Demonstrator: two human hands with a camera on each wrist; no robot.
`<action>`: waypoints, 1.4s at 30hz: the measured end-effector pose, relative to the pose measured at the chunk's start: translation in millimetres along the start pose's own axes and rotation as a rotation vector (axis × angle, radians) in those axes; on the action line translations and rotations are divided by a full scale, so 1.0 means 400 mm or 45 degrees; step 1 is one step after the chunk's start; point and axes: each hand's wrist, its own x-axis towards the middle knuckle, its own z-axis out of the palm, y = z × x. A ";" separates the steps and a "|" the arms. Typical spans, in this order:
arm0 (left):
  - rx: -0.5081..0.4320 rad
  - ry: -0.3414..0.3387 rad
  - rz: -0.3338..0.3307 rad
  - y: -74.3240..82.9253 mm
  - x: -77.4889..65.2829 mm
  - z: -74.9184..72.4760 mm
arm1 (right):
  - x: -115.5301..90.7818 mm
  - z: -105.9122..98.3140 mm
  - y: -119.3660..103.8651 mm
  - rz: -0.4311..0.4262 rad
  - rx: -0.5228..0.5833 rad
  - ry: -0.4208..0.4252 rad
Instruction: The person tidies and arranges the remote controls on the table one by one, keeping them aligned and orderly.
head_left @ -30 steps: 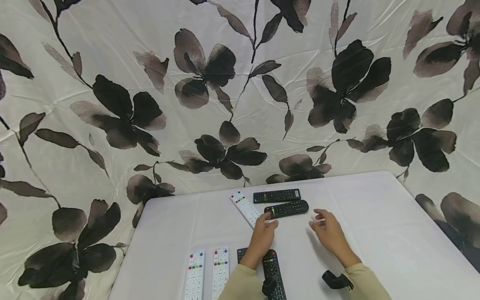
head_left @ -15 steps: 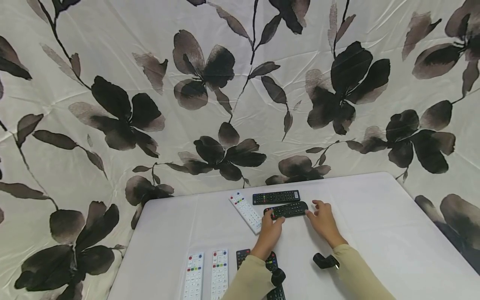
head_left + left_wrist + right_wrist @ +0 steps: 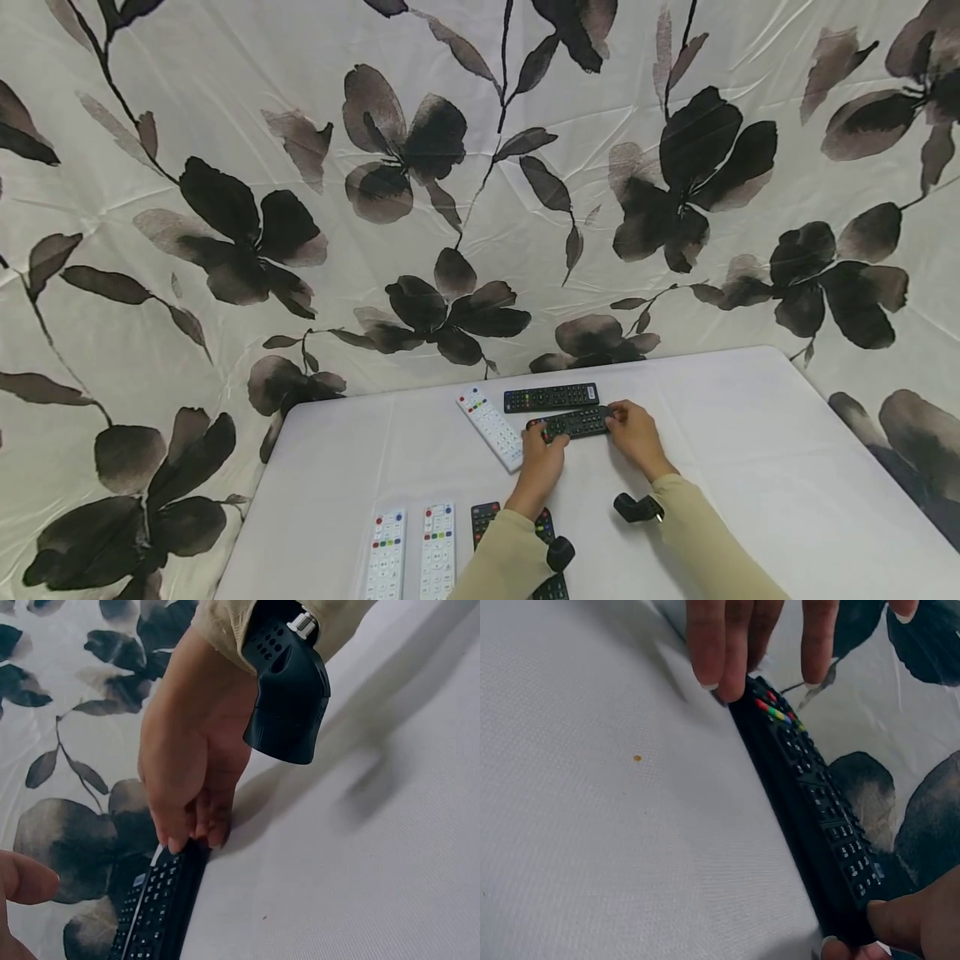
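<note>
A black remote control (image 3: 574, 424) with coloured buttons at its left end lies between my two hands. My right hand (image 3: 634, 435) pinches its right end; the right wrist view shows the thumb (image 3: 900, 919) on top and fingertips underneath. At the other end is my left hand (image 3: 542, 467), with long straight fingers (image 3: 735, 667) reaching down to the remote's near edge. One more finger of that hand stands out past the far side, apart from the remote. In the left wrist view my right hand (image 3: 199, 750) holds the remote's end, while my left fingers show at the left edge.
Behind lies another black remote (image 3: 551, 397). A white remote (image 3: 489, 427) lies slanted just left. Nearer, two white remotes (image 3: 386, 557) stand in a row with two black ones (image 3: 484, 518), partly hidden by my left sleeve. A patterned cloth (image 3: 450, 208) hangs behind the white table (image 3: 750, 467).
My right hand has moved left onto the remote's right end and now pinches it. My left hand has shifted slightly right along the remote's left end.
</note>
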 end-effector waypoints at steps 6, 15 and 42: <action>-0.022 0.009 0.002 -0.002 0.000 -0.006 | 0.001 -0.006 0.016 0.023 0.012 -0.030; -0.081 0.072 0.031 -0.015 -0.016 -0.009 | -0.059 -0.049 0.035 0.167 0.201 -0.075; -0.448 0.045 0.065 -0.055 -0.083 -0.071 | -0.312 -0.123 0.021 0.423 0.690 -0.293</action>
